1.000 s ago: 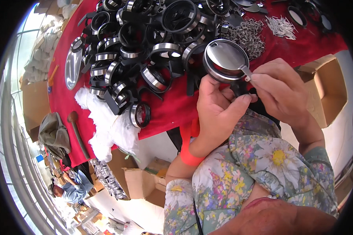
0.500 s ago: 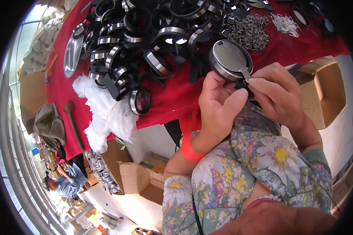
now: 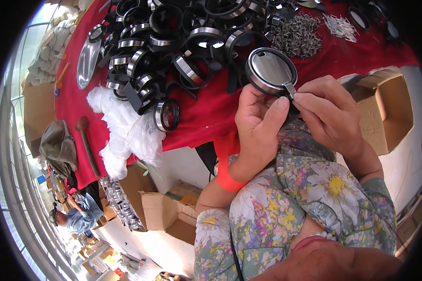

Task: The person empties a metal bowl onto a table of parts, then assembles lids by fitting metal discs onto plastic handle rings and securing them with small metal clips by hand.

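Just off the table's near edge, my left hand grips a black ring collar with a silver band, holding it from below with the thumb on the near side. A round, shiny metal lid with a narrow tab covers the collar's opening. The fingers of my right hand pinch together at the tab, beside my left thumb. Whether a small part is between those fingertips is hidden. Many similar black and silver ring collars are heaped on the red-covered table beyond my left hand.
Beyond the collar lie piles of small metal clips and thin white pieces. White plastic bags and a mallet-like tool lie on the left. Cardboard boxes stand at right and below. Another person sits far left.
The collar with its lid has shifted slightly left and tilted a little. My hands have moved along with it, the right fingers staying at the tab.
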`<act>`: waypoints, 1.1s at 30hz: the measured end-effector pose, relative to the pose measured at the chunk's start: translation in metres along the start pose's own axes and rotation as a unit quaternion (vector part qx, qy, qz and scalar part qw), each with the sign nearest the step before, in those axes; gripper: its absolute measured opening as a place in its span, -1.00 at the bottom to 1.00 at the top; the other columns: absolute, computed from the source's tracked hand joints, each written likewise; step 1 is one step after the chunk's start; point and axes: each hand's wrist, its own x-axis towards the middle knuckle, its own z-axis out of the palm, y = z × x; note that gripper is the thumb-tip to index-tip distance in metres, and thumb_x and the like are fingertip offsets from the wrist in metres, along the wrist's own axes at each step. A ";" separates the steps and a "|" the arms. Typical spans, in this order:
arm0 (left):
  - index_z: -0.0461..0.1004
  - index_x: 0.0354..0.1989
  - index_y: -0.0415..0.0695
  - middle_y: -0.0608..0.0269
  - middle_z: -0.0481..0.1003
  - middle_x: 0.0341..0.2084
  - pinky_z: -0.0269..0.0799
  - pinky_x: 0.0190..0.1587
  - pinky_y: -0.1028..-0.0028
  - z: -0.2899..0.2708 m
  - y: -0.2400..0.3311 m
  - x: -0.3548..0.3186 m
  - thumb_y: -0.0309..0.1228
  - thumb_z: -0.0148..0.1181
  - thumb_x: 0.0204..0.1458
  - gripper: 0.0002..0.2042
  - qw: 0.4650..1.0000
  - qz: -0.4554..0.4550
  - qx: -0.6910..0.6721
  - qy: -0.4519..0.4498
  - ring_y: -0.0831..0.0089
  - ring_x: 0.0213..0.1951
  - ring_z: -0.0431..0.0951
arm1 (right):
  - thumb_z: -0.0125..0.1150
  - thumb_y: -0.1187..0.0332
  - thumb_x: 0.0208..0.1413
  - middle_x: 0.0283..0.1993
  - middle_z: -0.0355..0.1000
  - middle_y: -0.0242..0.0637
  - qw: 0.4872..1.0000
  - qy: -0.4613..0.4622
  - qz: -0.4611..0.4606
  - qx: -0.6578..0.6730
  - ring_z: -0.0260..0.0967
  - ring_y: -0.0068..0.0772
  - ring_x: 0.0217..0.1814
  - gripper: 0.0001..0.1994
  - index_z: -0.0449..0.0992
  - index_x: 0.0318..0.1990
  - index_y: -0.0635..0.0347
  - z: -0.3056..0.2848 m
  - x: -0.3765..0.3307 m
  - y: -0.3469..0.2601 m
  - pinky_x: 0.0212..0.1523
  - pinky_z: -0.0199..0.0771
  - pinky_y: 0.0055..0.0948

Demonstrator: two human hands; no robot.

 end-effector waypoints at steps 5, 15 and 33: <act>0.35 0.03 -0.26 0.17 0.51 -0.08 0.42 0.05 0.43 -0.002 -0.005 0.000 -0.50 0.12 0.19 -0.74 1.000 0.002 0.015 0.021 0.49 -0.08 0.52 | 0.34 0.67 -0.16 -0.30 0.46 -0.14 1.000 -0.010 0.005 -0.019 0.41 -0.18 -0.33 -0.76 0.56 -0.26 0.32 0.004 -0.006 -0.004 -0.36 0.40 -0.33; 0.36 -0.04 -0.24 0.34 0.49 -0.26 0.41 -0.18 0.61 -0.010 0.008 -0.005 -0.49 0.18 0.16 -0.77 1.000 -0.027 0.010 0.013 0.71 -0.25 0.45 | 0.02 0.04 0.28 0.14 0.30 -0.06 0.966 -0.040 0.191 0.171 0.30 -0.26 0.12 -0.47 0.34 0.13 0.42 0.009 -0.016 0.010 0.16 0.29 -0.33; 0.23 0.12 -0.27 0.17 0.42 -0.05 0.47 -0.07 0.52 -0.040 -0.002 -0.030 -0.34 0.25 0.16 -0.54 0.973 -0.029 0.224 0.052 0.56 -0.09 0.48 | 0.25 0.27 0.09 -0.08 0.47 -0.27 0.761 -0.091 0.478 0.430 0.41 -0.50 -0.05 -0.55 0.41 0.08 0.38 0.036 -0.021 0.006 0.04 0.37 -0.49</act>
